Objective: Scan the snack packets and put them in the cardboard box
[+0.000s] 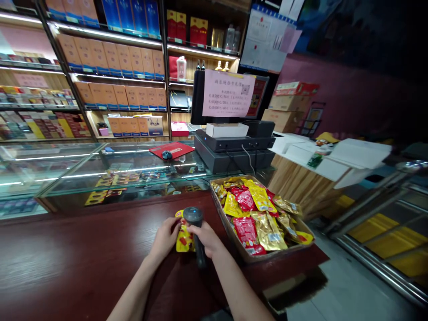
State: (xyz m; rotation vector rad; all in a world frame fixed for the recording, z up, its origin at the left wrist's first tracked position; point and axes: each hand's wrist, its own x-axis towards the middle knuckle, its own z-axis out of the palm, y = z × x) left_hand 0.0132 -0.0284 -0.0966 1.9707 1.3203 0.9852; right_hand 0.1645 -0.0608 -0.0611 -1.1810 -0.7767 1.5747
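My left hand [165, 238] pinches the left edge of a yellow snack packet [183, 240] with red pictures on it, held above the dark red-brown counter. Wrapped round the grip of a black barcode scanner [193, 216] is my right hand [207, 238]. The scanner's head covers part of the packet's upper right, and a small blue light shows on its top. To the right of my hands, a cardboard box [230, 229] holds several red, yellow and gold snack packets [267, 229].
Behind the counter [83, 249] stands a glass display case [133, 178] with a mouse [166, 154] on a red mat. A monitor [198, 98] bearing a pink notice rises above a black cash drawer [220, 158]. Shelves of boxed goods line the back; a metal railing [377, 254] is at right.
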